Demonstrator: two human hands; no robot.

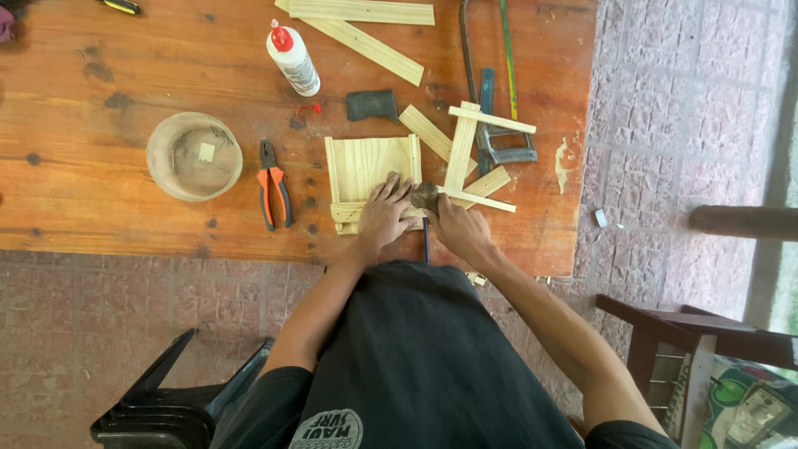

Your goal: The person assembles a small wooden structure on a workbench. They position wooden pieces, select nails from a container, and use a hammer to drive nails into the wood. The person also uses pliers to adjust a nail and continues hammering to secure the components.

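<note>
Bowl (194,155): holds small pale piece, perhaps paper | left hand (384,214): fingers spread on wooden box (370,176) | right hand (460,228): fingers clamped on hammer (426,199)

Person, lower centre of frame: black short-sleeved shirt, sleeves ending above the elbows, forearms bare. Rounded pale printed emblem on the shirt at the bottom edge of frame. Left hand (384,213) and right hand (460,228) bare, ungloved

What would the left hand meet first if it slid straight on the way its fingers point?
The left hand lies flat on the small wooden box, fingers pointing up the table. Going straight on, it would probably cross the box's panel and meet its far edge first; past that sits the dark block.
</note>
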